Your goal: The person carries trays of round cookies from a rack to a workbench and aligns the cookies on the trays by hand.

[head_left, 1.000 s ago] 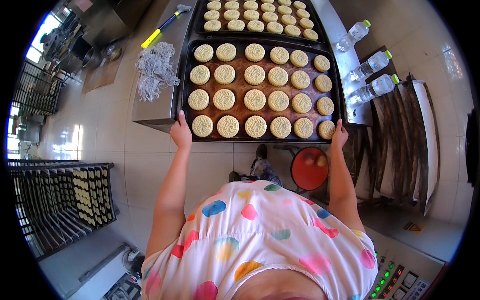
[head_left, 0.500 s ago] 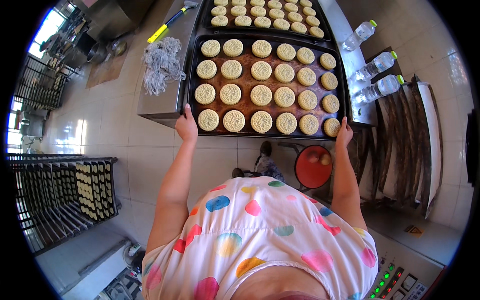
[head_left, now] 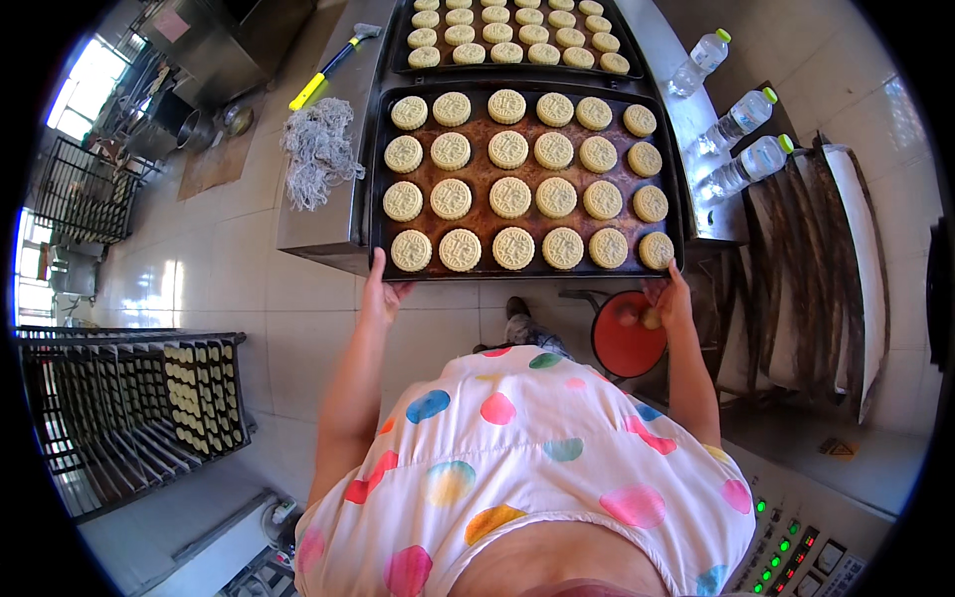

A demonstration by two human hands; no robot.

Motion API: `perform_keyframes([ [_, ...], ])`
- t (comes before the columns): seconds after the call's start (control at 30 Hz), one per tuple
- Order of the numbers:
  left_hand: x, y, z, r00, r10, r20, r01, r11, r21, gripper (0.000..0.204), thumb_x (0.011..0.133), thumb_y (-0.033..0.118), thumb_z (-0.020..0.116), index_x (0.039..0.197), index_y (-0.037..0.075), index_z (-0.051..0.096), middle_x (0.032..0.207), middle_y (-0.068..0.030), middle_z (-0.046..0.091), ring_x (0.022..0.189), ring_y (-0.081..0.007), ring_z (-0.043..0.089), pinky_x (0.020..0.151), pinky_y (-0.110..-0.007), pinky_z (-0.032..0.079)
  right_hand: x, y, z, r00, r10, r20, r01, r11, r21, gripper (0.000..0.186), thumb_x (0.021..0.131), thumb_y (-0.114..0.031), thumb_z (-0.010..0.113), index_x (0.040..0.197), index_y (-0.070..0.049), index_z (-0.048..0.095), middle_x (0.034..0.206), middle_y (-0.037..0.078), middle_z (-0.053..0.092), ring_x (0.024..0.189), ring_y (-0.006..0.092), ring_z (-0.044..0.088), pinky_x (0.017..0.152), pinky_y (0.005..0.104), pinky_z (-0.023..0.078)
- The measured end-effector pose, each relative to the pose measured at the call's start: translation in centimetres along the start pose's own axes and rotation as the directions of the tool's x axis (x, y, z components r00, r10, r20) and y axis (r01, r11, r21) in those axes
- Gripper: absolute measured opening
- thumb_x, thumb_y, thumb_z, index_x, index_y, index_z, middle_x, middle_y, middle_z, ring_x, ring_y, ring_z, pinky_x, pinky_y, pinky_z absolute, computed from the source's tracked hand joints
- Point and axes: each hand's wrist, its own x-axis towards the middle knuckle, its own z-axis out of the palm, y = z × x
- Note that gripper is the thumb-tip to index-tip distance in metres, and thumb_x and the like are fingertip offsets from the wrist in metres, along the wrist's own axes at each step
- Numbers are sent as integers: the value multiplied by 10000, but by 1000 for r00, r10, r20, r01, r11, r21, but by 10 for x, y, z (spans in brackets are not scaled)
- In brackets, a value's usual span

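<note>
A dark baking tray (head_left: 479, 169) lies in front of me, bearing rows of pale, round, stamped mooncakes (head_left: 510, 198). Its near edge juts out past the front of the metal table. At the tray's near left corner, my left hand (head_left: 379, 291) grips the rim, thumb up along the side and fingers underneath. My right hand (head_left: 671, 294) holds the near right corner the same way, its fingers partly hidden below. Right behind this tray is a second dark tray (head_left: 517, 72) with more mooncakes.
On the metal table (head_left: 323, 227) lie a grey tangled rag (head_left: 320, 151) and a yellow-handled scraper (head_left: 328, 75). Several water bottles (head_left: 737, 121) stand along the right side. Below is a red round stool (head_left: 629, 333). A tray rack (head_left: 134, 408) stands at left, dark-edged boards (head_left: 796, 269) at right.
Both hands have drawn the near tray slightly toward me, and it overhangs the table edge more. My left hand's fingers now show beneath the rim.
</note>
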Motion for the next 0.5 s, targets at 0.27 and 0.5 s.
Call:
perform_keyframes([
  [0.27, -18, 29, 38, 994, 13, 111, -17, 999, 40, 371, 873, 296, 566, 1152, 58, 511, 1085, -88, 601, 979, -215, 590, 837, -389, 501, -6, -37, 2, 995, -49, 92, 50, 999, -2, 299, 815, -195, 632, 1052, -64, 507, 862, 73, 611, 751, 227, 638, 626, 294, 531],
  [0.5, 8, 42, 66, 999, 1, 35, 0, 999, -42, 347, 849, 257, 609, 1115, 51, 523, 1059, -82, 607, 944, -229, 604, 808, -392, 517, 18, -66, 16, 990, -71, 121, 72, 997, -5, 239, 814, -160, 630, 995, -48, 521, 818, 62, 612, 717, 219, 645, 604, 289, 523],
])
